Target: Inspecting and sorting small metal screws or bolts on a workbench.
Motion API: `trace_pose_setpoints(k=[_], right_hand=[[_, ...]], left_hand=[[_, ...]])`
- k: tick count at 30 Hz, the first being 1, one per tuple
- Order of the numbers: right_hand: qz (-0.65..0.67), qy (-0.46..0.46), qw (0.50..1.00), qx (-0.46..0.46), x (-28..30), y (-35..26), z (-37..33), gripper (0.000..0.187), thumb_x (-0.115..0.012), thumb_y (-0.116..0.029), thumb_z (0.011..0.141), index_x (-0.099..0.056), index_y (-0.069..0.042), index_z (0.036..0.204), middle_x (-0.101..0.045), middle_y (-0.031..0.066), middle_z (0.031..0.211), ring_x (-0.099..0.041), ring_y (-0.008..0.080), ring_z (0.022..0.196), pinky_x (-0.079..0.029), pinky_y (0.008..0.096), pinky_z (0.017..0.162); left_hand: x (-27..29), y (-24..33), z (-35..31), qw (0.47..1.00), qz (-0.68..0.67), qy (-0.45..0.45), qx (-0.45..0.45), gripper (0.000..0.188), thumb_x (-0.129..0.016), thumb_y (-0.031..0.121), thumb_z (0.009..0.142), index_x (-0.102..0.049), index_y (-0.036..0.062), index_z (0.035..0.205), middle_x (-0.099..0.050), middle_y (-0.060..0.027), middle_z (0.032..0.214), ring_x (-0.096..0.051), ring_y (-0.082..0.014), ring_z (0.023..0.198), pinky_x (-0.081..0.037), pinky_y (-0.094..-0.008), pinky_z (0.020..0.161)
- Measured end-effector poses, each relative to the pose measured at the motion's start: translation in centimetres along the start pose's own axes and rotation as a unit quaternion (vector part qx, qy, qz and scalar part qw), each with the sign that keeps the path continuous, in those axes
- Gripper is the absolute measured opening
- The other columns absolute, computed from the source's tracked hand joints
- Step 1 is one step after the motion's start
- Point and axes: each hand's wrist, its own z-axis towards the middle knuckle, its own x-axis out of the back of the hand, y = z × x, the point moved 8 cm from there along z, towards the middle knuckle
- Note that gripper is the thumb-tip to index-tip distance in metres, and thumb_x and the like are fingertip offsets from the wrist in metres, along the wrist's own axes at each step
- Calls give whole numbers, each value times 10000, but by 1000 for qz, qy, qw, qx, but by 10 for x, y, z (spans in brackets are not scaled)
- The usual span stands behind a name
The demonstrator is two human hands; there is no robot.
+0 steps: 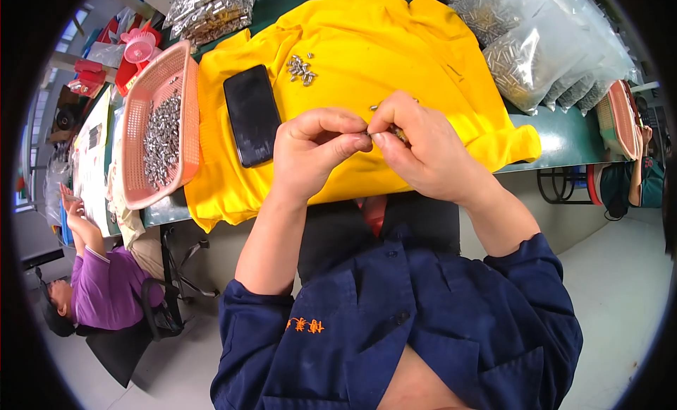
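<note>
Above the near part of a yellow cloth (367,36), my left hand (310,149) and my right hand (427,145) meet, thumbs and forefingers pinched tip to tip. Whatever sits between the fingertips is tiny and dark, too small to name. Beside my right fingers a few small metal parts (374,107) show partly, the rest hidden behind the hand. Farther off, on the cloth, lies a little pile of shiny cylindrical metal parts (302,69). A black phone (252,116) rests face up left of my left hand.
A pink plastic basket (187,128) with many metal parts stands at the left. Clear bags of metal parts (525,68) crowd the back right; another bag (211,13) lies back left. A person in purple (109,290) sits at the left, and another basket (620,121) stands far right.
</note>
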Motion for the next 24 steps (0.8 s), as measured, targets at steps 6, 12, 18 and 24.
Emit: trace_pose_setpoints(k=[6, 12, 18, 24], right_hand=[[-8, -16, 998, -53, 1, 29, 4, 73, -469, -63, 760, -426, -34, 812, -516, 141, 694, -515, 327, 627, -410, 372, 543], [-40, 72, 996, -19, 44, 45, 16, 72, -478, -5, 758, -455, -15, 826, -464, 87, 690, -475, 201, 598, -391, 268, 570], [20, 199, 975, -96, 81, 104, 10, 45, -482, -28, 768, -458, -25, 805, -462, 71, 613, -423, 155, 505, -340, 250, 484], [-28, 134, 980, -144, 61, 131, 7, 61, -490, -47, 759, -467, -31, 813, -522, 118, 679, -511, 268, 593, -394, 318, 535]], left_hand=[[-29, 23, 20, 866, 497, -54, -24, 119, -605, 63, 701, -593, -4, 798, -593, -140, 734, -595, -240, 676, -461, -272, 591], [-24, 22, 55, 713, 668, -189, -96, 83, -539, 103, 729, -571, 41, 775, -569, -105, 673, -568, -267, 633, -447, -350, 577], [95, 27, 165, 797, 602, -44, 30, 175, -509, 147, 785, -592, 10, 856, -596, -100, 711, -584, -165, 653, -444, -259, 637], [110, 15, 276, 679, 729, -19, -84, 235, -502, 261, 773, -620, 81, 867, -607, -134, 817, -566, -310, 778, -447, -340, 706]])
